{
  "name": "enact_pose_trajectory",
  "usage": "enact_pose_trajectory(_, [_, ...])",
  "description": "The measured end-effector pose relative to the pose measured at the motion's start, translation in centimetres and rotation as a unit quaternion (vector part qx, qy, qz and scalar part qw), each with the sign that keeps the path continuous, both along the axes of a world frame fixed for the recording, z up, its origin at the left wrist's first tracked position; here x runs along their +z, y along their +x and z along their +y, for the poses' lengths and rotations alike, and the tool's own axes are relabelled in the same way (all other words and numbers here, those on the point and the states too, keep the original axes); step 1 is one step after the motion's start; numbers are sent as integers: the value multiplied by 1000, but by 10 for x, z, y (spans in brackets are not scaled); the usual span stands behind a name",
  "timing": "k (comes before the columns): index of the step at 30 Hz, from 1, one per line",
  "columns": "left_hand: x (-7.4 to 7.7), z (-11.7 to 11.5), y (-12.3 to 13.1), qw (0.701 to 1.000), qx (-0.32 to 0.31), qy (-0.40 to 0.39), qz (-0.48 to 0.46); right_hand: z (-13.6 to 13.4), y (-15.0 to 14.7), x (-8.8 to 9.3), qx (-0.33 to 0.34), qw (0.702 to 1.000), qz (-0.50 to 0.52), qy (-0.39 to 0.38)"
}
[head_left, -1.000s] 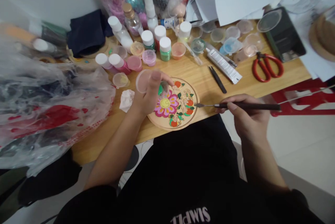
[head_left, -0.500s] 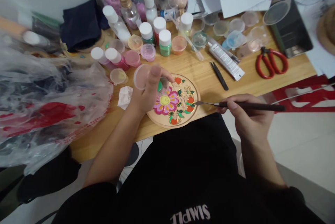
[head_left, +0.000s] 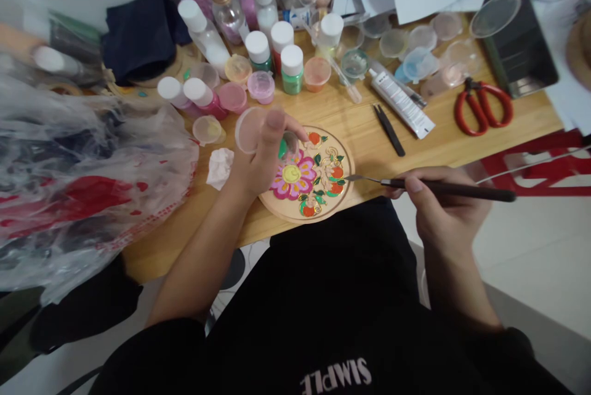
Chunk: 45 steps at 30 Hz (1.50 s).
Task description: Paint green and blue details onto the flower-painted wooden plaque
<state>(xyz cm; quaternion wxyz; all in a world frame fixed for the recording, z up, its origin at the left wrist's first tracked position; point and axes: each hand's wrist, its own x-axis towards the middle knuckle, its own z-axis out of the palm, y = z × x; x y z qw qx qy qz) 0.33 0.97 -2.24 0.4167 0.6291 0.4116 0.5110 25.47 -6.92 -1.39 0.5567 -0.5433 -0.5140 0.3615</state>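
Far left of frame: crumpled plastic bag [head_left: 83, 186] over the table [head_left: 443, 143] edge. Next, white tissue [head_left: 219, 167]. Centre-left: left hand [head_left: 261, 164] closed round a small clear pot [head_left: 249, 130], some green showing by the fingers, held over the left rim of the wooden disc [head_left: 318, 179]. Disc lies centre frame at the table's near edge, painted w/ pink flower, orange fruit and green leaves. Above it, paint bottles [head_left: 292, 69] w/ white caps. Right of disc: tweezers [head_left: 389, 130], glue tube [head_left: 401, 106], red scissors [head_left: 482, 112]. Lower right: right hand [head_left: 443, 207] pinching a thin tool [head_left: 452, 188], metal tip at the disc's right rim; contact can't be told.
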Motion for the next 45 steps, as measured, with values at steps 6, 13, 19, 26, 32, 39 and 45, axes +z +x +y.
enact_pose_trajectory(6, [2,-1,0,1000,8,-11,7,0,-1,-1,-1,1000,-7,-13])
enact_pose_trajectory(13, [2,-1,-1,999,6,-31,13,1,-1,-1,-6,1000,-3,2])
enact_pose_trajectory(19, [5,-2,1,999,4,-48,12,1,-2,-1,-6,1000,-2,-2])
enact_pose_trajectory(26, [3,-1,1,1000,6,-18,8,2,-3,-3,-16,1000,0,5])
enact_pose_trajectory(32, [3,-1,-1,1000,3,-27,8,4,-3,-3,-40,999,23,15])
enact_pose_trajectory(39, [3,-3,-2,999,3,-45,16,12,-2,-1,-53,993,102,26])
enact_pose_trajectory(45, [7,-3,-1,998,12,-45,29,9,-4,-3,-24,998,61,8])
